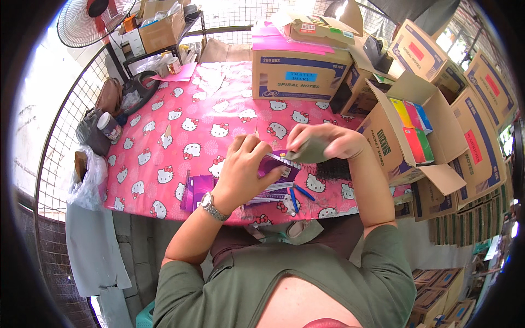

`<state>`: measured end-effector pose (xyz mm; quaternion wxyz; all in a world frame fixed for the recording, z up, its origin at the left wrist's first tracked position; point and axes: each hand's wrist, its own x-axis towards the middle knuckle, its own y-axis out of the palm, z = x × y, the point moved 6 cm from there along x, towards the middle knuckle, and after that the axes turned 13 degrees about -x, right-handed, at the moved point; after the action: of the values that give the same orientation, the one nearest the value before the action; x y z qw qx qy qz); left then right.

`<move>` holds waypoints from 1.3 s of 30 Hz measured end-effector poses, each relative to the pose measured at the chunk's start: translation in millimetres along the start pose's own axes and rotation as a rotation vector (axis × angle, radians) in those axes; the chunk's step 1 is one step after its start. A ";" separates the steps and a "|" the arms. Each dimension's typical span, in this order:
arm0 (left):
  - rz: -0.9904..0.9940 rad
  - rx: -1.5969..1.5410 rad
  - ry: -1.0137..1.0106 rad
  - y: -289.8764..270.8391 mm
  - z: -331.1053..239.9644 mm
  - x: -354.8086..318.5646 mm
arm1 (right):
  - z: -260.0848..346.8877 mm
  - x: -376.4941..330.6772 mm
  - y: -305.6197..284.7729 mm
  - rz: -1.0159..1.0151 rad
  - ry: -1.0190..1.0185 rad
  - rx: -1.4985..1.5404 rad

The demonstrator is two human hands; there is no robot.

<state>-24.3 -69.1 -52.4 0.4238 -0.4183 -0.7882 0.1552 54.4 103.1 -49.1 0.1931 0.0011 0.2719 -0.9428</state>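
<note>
My left hand, a metal watch on its wrist, is closed at a small purple notebook with a white strip along its top edge. The thumb presses on the cover. My right hand is closed round a dark grey-green flat piece, held just above the notebook's right end; its fingers are slightly blurred. More purple notebooks lie under and beside my left hand, partly hidden by it. Two blue pens rest right of the notebooks. A black bristly bundle lies below my right hand.
A closed carton stands at the table's back. On the right, an open carton holds colourful pads, with stacked cartons behind. A jar and bags stand at the left edge. A fan is at the far left.
</note>
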 end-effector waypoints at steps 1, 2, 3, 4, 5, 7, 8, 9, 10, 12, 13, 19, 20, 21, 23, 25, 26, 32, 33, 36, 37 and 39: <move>-0.004 -0.017 -0.010 -0.2 1.2 -0.1 | 2.9 1.4 0.6 0.016 -0.010 0.018; -0.008 -0.030 -0.013 -2.2 2.6 1.2 | 0.9 6.5 0.5 0.013 0.151 -0.249; -0.027 -0.044 -0.011 -4.8 5.9 0.6 | 8.9 8.8 1.5 0.002 -0.023 0.023; -0.045 -0.058 -0.009 -7.6 11.2 -0.9 | 13.0 9.1 -0.3 -0.006 -0.197 0.295; -0.061 -0.075 -0.015 -9.9 14.6 -4.7 | 20.2 8.1 -2.8 -0.011 -0.365 0.577; -0.058 -0.164 -0.095 -16.1 22.0 -5.1 | 14.9 15.6 -2.2 0.008 -0.205 0.175; -0.056 -0.203 -0.125 -20.2 25.4 -3.2 | 13.0 21.6 -5.3 -0.012 -0.088 -0.076; -0.055 -0.131 -0.106 -23.8 25.4 -3.6 | 9.0 25.2 -9.1 -0.035 0.030 -0.326; -0.055 -0.058 -0.087 -26.7 25.1 -4.7 | 4.8 25.6 -11.2 -0.059 -0.166 0.094; -0.034 -0.045 -0.116 -27.1 27.4 -7.4 | 6.2 31.1 -9.1 -0.004 -0.095 0.055; -0.013 -0.099 -0.155 -27.1 29.5 -5.4 | 8.8 34.1 -7.6 0.024 -0.060 0.035; 0.047 -0.267 -0.193 -23.5 37.2 0.5 | 8.1 43.6 -9.4 0.027 -0.206 0.261; 0.065 -0.291 -0.185 -23.7 37.1 2.9 | 11.0 45.9 -11.0 0.002 -0.088 0.031; 0.061 -0.292 -0.195 -24.3 37.5 2.8 | 9.7 46.8 -13.7 -0.024 0.031 -0.200; 0.051 -0.297 -0.221 -23.3 39.9 -0.7 | 6.1 47.5 -11.7 0.006 -0.127 0.172; 0.041 -0.287 -0.146 -22.3 41.8 0.5 | 9.4 49.6 -9.9 0.046 -0.040 0.086; 0.038 -0.280 -0.098 -23.4 40.9 3.9 | 5.5 53.6 -12.6 0.027 0.096 -0.221; 0.039 -0.321 -0.133 -26.4 37.4 7.2 | 14.2 55.8 -10.4 0.005 -0.055 0.032; 0.062 -0.320 -0.182 -27.1 37.3 7.7 | 9.6 57.0 -13.0 -0.023 0.069 -0.149; 0.096 -0.330 -0.286 -28.5 36.2 5.4 | 0.6 55.8 -10.1 0.004 -0.040 0.144; 0.085 -0.340 -0.286 -28.2 38.4 5.3 | -3.9 55.9 -8.2 0.017 -0.003 0.138; 0.059 -0.349 -0.301 -28.8 42.2 5.5 | -49.5 49.3 -17.8 -0.134 0.241 -0.027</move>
<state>-74.7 -77.4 -57.2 0.2181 -0.4804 -0.8448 0.0894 -2.8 124.4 -87.4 0.0954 0.0934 0.3051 -0.9429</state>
